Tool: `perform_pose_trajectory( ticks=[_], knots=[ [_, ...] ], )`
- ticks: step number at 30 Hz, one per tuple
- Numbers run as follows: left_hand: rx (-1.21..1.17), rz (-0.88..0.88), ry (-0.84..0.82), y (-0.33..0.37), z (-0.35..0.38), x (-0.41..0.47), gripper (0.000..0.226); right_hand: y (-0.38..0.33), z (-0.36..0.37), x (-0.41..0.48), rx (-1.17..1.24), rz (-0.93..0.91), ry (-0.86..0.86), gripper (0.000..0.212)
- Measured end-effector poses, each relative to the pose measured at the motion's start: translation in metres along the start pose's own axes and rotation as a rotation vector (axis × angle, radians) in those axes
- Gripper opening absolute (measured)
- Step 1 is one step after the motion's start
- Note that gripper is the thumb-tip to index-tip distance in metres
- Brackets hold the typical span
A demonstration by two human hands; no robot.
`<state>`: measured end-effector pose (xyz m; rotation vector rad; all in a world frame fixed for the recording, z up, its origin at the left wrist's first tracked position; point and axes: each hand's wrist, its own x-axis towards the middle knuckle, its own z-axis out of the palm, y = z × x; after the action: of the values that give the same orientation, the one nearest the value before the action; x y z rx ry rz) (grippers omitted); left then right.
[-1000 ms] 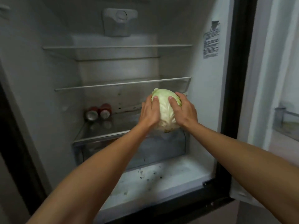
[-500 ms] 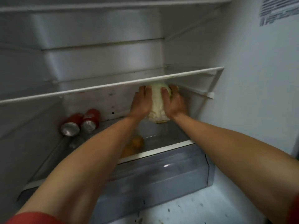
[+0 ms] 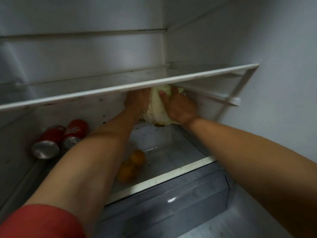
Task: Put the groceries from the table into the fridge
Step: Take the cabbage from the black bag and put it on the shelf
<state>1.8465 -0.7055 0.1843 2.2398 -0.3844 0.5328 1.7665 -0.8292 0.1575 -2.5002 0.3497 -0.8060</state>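
A pale green cabbage (image 3: pixel 158 109) is deep inside the fridge, at the back of the lowest glass shelf (image 3: pixel 171 152), just under the middle shelf's white front rim (image 3: pixel 120 86). My left hand (image 3: pixel 135 102) grips its left side and my right hand (image 3: pixel 178 107) grips its right side. The cabbage's top and my fingertips are hidden behind the rim. Its underside sits at or just above the glass; I cannot tell if it touches.
Two red drink cans (image 3: pixel 58 138) lie on their sides at the left of the same shelf. Oranges (image 3: pixel 132 164) show through the glass in the crisper drawer (image 3: pixel 171 203) below. The fridge's right wall (image 3: pixel 283 83) is close to my right hand.
Both hands have carried the cabbage from the fridge's front to the back of the lower shelf. My head has moved closer and lower, so the middle shelf now covers its top.
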Motion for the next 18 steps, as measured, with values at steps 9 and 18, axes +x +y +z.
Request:
perform_pose_trajectory(
  ticks=[9, 18],
  knots=[
    [0.245, -0.146, -0.044, 0.007, -0.020, -0.022, 0.059, 0.021, -0.031, -0.052, -0.171, -0.054, -0.099, 0.071],
    [0.516, 0.006, -0.050, 0.004, -0.066, -0.102, 0.045, 0.007, -0.066, -0.108, -0.263, -0.088, -0.106, 0.047]
  ],
)
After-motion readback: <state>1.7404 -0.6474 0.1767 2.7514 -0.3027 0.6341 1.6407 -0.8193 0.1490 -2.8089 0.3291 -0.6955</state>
